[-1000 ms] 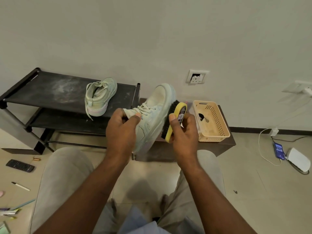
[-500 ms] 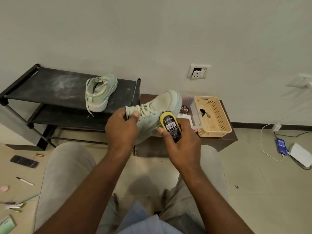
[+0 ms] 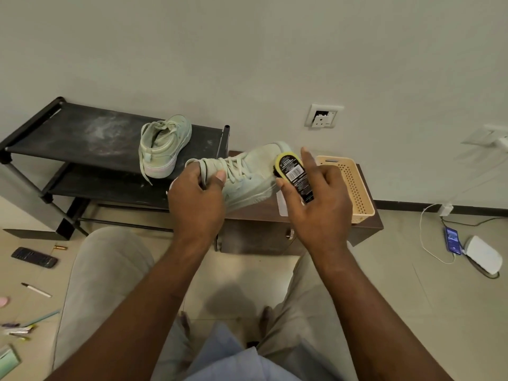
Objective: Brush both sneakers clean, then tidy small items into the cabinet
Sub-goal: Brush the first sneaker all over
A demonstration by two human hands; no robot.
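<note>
1. The tan perforated basket (image 3: pixel 354 185) stands on the right part of the dark brown cabinet (image 3: pixel 261 235); the right hand (image 3: pixel 321 210) covers its near left corner, so what lies in it cannot be told
2. The black shoe rack (image 3: pixel 68 133) has 2 shelves; the dusty top shelf bears 1 pale green sneaker on the rack (image 3: pixel 162 144), upright, heel toward the camera
3. The left hand (image 3: pixel 196 199) grips the held sneaker (image 3: pixel 247 171) at its collar, thumb curled over the laces, toe pointing away over the cabinet's left end
4. The right hand pinches the yellow-backed brush (image 3: pixel 292 171) between thumb and curled fingers, index finger raised straight; the bristles meet the held sneaker's toe
5. Count: 2 sneakers, 1 brush, 1 basket, 1 cabinet, 1 rack
6. On the floor at left lie 1 remote (image 3: pixel 34 257), 1 battery (image 3: pixel 60 247) and 1 pen (image 3: pixel 35 290); at right, 1 phone (image 3: pixel 452 240) on a white cable, just beside 1 white device (image 3: pixel 483 254)
</note>
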